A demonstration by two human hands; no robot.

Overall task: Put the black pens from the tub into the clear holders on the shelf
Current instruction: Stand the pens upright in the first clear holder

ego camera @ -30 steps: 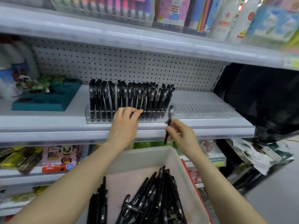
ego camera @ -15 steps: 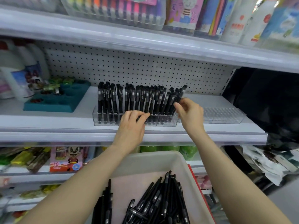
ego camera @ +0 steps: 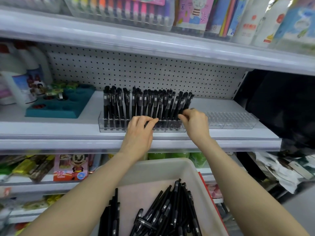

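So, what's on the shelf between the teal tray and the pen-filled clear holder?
Nothing: the head view shows bare white shelf between the teal plastic tray and the clear plastic holder of upright black pens.

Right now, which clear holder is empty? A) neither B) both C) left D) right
D: the right holder shows only bare slots, while the left holder is packed with pens.

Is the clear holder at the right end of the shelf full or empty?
Empty: the right clear holder shows only bare transparent slots.
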